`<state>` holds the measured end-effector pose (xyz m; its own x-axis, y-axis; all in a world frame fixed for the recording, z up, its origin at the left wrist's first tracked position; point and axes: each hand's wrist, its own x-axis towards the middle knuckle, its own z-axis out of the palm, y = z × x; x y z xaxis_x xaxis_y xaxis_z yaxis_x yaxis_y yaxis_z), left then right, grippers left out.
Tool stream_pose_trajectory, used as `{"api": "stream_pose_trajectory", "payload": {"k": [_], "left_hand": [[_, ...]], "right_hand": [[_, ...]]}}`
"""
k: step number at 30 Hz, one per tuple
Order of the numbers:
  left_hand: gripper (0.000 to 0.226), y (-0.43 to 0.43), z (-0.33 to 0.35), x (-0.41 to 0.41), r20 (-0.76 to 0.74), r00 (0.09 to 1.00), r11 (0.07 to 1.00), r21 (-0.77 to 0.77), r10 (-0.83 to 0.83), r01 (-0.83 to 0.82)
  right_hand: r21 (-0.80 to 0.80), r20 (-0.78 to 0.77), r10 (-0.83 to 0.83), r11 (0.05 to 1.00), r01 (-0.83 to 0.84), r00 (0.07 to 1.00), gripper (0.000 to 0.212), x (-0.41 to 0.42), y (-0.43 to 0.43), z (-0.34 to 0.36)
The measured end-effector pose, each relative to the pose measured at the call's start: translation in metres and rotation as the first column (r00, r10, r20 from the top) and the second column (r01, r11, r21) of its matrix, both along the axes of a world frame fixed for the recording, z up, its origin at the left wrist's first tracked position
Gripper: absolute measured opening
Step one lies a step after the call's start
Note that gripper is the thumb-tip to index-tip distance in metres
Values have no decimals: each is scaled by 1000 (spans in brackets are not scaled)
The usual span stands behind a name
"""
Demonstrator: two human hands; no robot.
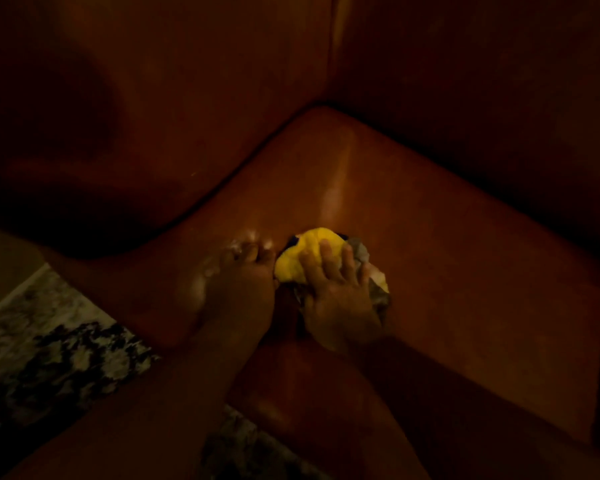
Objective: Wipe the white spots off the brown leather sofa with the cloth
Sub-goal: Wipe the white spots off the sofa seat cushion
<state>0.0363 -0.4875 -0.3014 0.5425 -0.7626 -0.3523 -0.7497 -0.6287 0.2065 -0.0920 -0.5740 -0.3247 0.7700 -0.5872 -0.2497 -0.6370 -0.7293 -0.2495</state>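
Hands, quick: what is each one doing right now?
Left hand: flat on the sofa seat, holding nothing, whitish smears by its fingertips.
Right hand: fingers spread, pressing the bunched yellow and grey cloth onto the seat.

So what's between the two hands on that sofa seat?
In the head view, only a thin dark gap of bare sofa leather separates the left hand from the right hand pressing the cloth.

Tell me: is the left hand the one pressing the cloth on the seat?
No, the right hand presses the yellow cloth onto the sofa seat, while the left hand rests beside it.
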Motion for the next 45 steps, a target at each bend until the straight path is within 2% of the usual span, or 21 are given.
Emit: {"api": "stream_pose_trajectory", "payload": {"k": [3, 6, 10, 12, 14, 17, 20, 25, 28, 31, 34, 36, 38, 42, 45], "left_hand": [[56, -5, 6, -9, 105, 991, 996, 56, -78, 72], [51, -14, 21, -36, 152, 985, 996, 51, -82, 74], [52, -28, 22, -72, 102, 950, 955, 51, -295, 291], [55, -36, 18, -85, 20, 934, 934, 40, -357, 356], [53, -43, 13, -96, -5, 921, 921, 13, -389, 389], [50, -44, 8, -96, 40, 912, 913, 19, -408, 408], [52, -45, 12, -96, 43, 898, 899, 59, -437, 435], [47, -58, 28, -104, -9, 925, 923, 69, -379, 379], [53, -59, 23, -118, 3, 909, 909, 24, -417, 416], [56, -56, 11, -129, 62, 886, 888, 36, -459, 458], [57, -54, 6, -127, 34, 899, 899, 45, -437, 436], [57, -55, 8, -127, 4, 902, 901, 49, -431, 430], [58, -55, 10, -129, -22, 906, 904, 62, -422, 423], [57, -56, 13, -132, -5, 905, 901, 94, -425, 424], [55, -61, 23, -137, 7, 910, 904, 123, -414, 410]], "right_hand": [[4, 61, 102, 995, -103, 993, 58, -12, 17, 5], [-47, 40, 137, 990, -135, 990, 55, -59, 26, 17], [-98, -81, -5, 995, -3, 997, 61, -125, -5, 26], [-72, -106, -69, 995, 62, 992, 63, -137, -20, 21], [-23, -65, -123, 992, 122, 990, 61, -139, -19, 9], [28, 6, -99, 995, 98, 995, 59, -151, -4, 3], [-11, 20, -90, 996, 90, 996, 58, -189, -3, 14], [-13, -82, -257, 966, 257, 963, 61, -212, -30, 22], [48, -5, -397, 917, 396, 918, 59, -194, -21, 9], [54, 40, -274, 961, 272, 961, 57, -200, -1, 1], [22, 26, -134, 991, 134, 991, 58, -231, -2, 7], [1, -6, -147, 989, 147, 989, 60, -250, -10, 14], [-5, -26, -231, 973, 231, 973, 60, -253, -18, 16], [53, -26, -355, 933, 356, 934, 65, -221, -16, 11], [97, -7, -225, 970, 225, 974, 61, -223, -1, 7]]}}
